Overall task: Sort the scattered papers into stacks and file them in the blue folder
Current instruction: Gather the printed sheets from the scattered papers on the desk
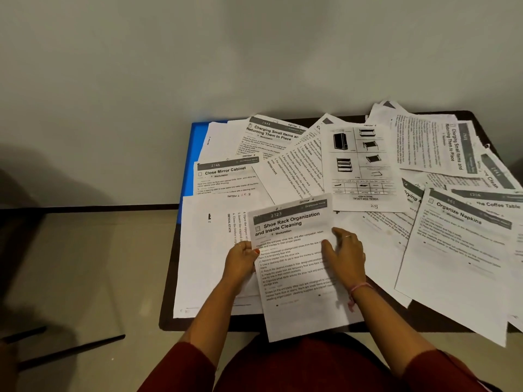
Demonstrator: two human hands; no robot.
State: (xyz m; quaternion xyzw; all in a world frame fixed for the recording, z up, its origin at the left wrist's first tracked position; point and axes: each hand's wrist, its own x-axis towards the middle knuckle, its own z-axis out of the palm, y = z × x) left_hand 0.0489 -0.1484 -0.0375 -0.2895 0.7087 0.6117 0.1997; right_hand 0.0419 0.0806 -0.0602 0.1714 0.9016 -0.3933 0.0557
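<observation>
While the papers lie scattered over the dark table, I see both hands on one sheet at the near edge; the left hand pinches the left margin of the "Shoe Rack Organization and Insole Cleaning" sheet, thumb on top and fingers curled beneath; the right hand lies across the sheet's right side with its fingers bent over the paper, a ring on one finger and a pink thread at the wrist; whether those fingers grip the far edge or only press on it I cannot tell. That sheet overhangs the table toward the person's red-clothed lap.

The blue folder lies at the far left of the table, against the wall, mostly buried under paper, only its left strip showing; a "Close Mirror Cabinet" sheet rests over it, with a "Charging Small Items" sheet just behind; a page of furniture pictures sits upside down in the middle; an "Organize Napkins" sheet lies to the right, tilted and hanging past the near edge.
</observation>
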